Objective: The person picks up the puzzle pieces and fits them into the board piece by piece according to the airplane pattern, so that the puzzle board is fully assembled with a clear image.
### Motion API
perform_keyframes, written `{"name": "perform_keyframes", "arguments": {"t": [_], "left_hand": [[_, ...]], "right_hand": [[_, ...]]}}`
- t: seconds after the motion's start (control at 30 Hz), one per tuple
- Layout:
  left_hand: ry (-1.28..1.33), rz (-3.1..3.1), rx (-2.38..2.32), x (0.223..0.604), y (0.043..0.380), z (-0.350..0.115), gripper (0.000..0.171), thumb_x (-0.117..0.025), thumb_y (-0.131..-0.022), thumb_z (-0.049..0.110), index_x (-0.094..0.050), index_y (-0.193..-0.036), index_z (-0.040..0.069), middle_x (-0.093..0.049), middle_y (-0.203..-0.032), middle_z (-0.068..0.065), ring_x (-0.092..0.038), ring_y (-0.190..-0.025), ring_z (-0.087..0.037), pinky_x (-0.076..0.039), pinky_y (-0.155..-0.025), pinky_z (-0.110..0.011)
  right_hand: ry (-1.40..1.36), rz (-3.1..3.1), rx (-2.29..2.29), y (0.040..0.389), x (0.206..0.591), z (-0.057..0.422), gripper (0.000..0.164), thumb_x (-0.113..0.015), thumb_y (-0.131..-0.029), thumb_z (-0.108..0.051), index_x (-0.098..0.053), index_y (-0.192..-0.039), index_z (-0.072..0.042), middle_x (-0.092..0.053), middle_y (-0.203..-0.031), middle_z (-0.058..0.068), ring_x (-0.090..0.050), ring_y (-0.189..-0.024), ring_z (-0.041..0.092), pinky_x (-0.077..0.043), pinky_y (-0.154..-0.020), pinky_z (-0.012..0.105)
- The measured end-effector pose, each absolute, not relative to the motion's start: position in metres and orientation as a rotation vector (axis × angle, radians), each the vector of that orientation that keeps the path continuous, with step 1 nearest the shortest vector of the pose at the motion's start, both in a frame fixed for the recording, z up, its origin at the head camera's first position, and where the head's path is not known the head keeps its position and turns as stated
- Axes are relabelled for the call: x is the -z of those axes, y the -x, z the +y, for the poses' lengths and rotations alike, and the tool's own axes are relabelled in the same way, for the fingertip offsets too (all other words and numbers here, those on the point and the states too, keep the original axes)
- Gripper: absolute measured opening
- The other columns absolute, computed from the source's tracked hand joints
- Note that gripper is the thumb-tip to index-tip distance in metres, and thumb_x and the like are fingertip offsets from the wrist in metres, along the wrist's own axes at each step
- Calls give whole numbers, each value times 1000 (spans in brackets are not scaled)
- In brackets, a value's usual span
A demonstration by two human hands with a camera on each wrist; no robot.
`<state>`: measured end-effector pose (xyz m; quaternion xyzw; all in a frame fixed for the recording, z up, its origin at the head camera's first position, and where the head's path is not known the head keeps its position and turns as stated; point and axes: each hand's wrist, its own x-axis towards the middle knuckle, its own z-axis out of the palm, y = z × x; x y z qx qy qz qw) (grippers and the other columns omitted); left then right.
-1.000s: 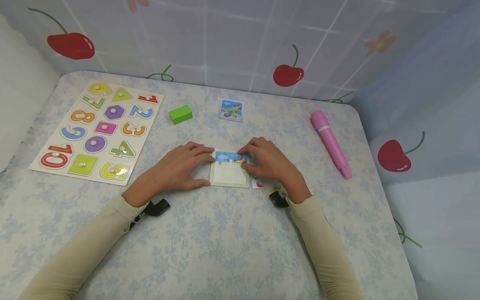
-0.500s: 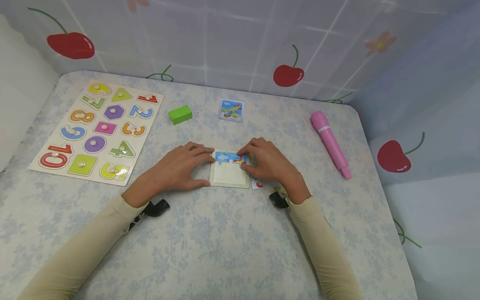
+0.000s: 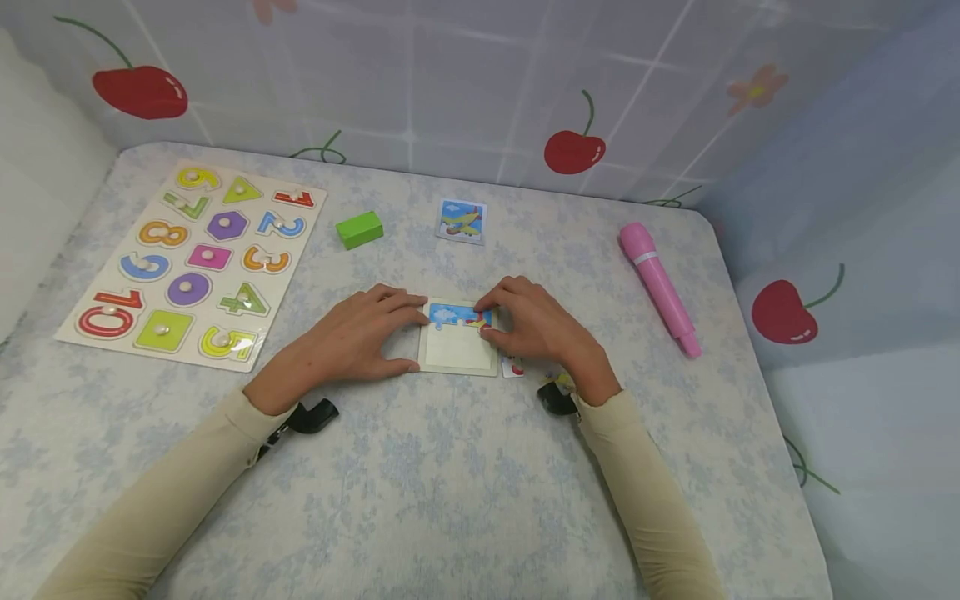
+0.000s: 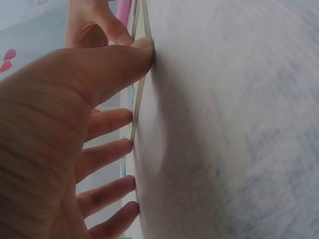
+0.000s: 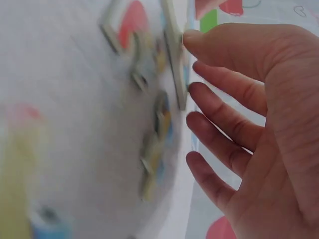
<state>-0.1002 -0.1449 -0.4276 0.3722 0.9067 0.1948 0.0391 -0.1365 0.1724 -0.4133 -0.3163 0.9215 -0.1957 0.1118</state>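
In the head view a small cream puzzle tray (image 3: 459, 358) lies flat on the table, with blue-sky puzzle pieces (image 3: 448, 315) along its far edge. My left hand (image 3: 360, 333) rests against the tray's left side, fingers at the far corner and thumb (image 4: 142, 47) at the near one. My right hand (image 3: 536, 321) reaches over the right rim. Its thumb and index finger pinch a puzzle piece (image 3: 480, 318) with red and yellow on it, at the tray's far right, partly hidden under the fingers. The other right fingers (image 5: 214, 134) spread loosely beside the tray.
Loose puzzle pieces (image 5: 157, 144) lie beside the tray, below the right hand. A picture card (image 3: 462, 221) of a yellow plane and a green block (image 3: 360, 229) are farther back. A number board (image 3: 198, 267) is at left, a pink toy microphone (image 3: 660, 287) at right.
The red-and-yellow piece has shifted slightly toward its neighbour in the tray's far row, under my right fingertips. My left hand stays in place on the tray.
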Motion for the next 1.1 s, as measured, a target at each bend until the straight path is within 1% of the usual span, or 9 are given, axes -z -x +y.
{"name": "perform_keyframes", "arguments": {"t": [0.13,0.27,0.43,0.67,0.87,1.0,1.1], "left_hand": [[-1136,2781,-600,428,99,-145,68,-89,-88,50,-69,-142,13,-54,-161,-8,-50,-141,-35,-50,-105,-57],[-1135,2778,-606,428,99,-144,68,-89,-88,50,-69,-143,14,-54,-161,-7,-50,-141,-34,-50,-105,-56],[-1152,2787,-604,429,99,-144,69,-89,-87,50,-69,-142,13,-55,-161,-9,-51,-141,-35,-51,-105,-57],[-1144,2785,-591,430,100,-145,69,-88,-88,51,-69,-143,14,-54,-161,-8,-50,-141,-34,-50,-106,-56],[-1148,2785,-609,430,100,-146,69,-90,-87,49,-69,-142,13,-55,-160,-8,-51,-141,-35,-50,-106,-57],[-1141,2782,-608,430,100,-146,68,-90,-87,48,-69,-142,13,-55,-160,-9,-50,-142,-36,-49,-107,-58],[-1139,2781,-605,429,100,-145,69,-90,-87,48,-69,-142,13,-55,-161,-9,-50,-142,-36,-49,-107,-58]], "right_hand": [[885,2723,634,137,407,183,35,-80,-98,-24,-76,-131,-14,-69,-129,5,-59,-122,28,-47,-107,51],[855,2743,686,138,404,198,35,-78,-98,-19,-75,-132,-10,-70,-127,7,-61,-123,29,-46,-109,52],[829,2731,746,136,403,214,35,-77,-98,-18,-74,-131,-9,-71,-126,7,-62,-121,28,-47,-108,50],[790,2704,757,131,405,227,37,-78,-98,-17,-74,-133,-8,-71,-129,7,-61,-124,28,-47,-109,51],[754,2692,728,125,407,232,39,-78,-97,-15,-73,-136,-8,-71,-132,7,-61,-126,28,-48,-110,51],[741,2686,721,121,408,235,42,-81,-95,-14,-73,-136,-9,-71,-132,6,-61,-124,27,-49,-108,51],[729,2680,725,119,409,235,44,-85,-92,-15,-74,-134,-9,-72,-129,5,-61,-120,25,-50,-106,49]]}}
